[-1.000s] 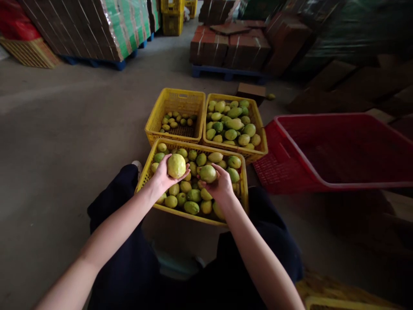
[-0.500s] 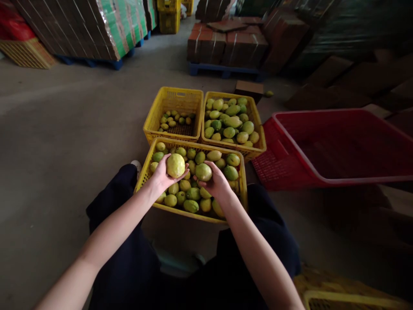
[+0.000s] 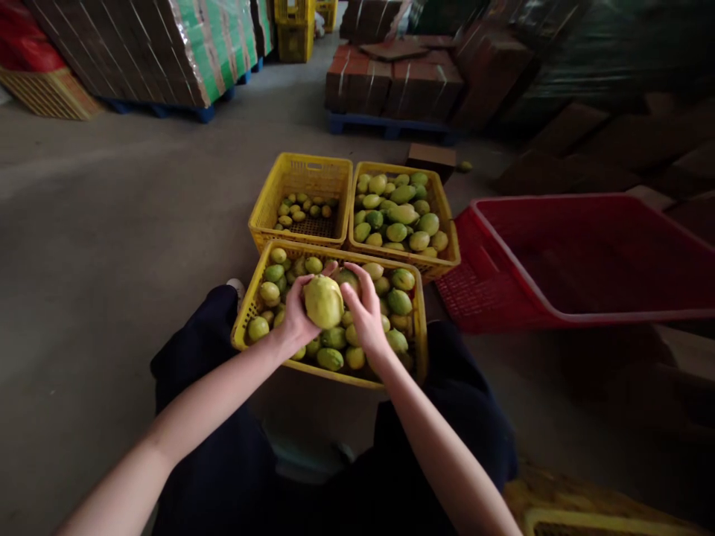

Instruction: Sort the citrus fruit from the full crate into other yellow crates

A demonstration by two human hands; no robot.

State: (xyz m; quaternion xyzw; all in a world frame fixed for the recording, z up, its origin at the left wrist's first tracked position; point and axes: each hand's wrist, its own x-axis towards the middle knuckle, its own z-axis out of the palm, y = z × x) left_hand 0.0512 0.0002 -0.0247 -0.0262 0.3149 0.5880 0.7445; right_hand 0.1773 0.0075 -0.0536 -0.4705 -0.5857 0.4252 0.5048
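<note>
My left hand [image 3: 298, 316] is closed round a large yellow-green lemon [image 3: 324, 302], held above the front yellow crate [image 3: 329, 377]. Close beside it, my right hand [image 3: 366, 316] has its fingers curled round a second, greener lemon [image 3: 348, 278], partly hidden behind the thumb and fingers. The two hands almost meet over the crate's middle. Beneath them lie many yellow and green lemons [image 3: 334, 337] of mixed sizes, some covered by my hands.
Behind stand two more yellow crates: the left one [image 3: 262, 212] holds several small lemons, the right one [image 3: 450, 237] is well filled. A red crate [image 3: 474, 275] is at the right. Carton stacks [image 3: 391, 85] on blue pallets stand farther back.
My hands have come closer together. The left hand has moved right with its lemon; the right hand has turned, its fingers now partly covering its lemon.
</note>
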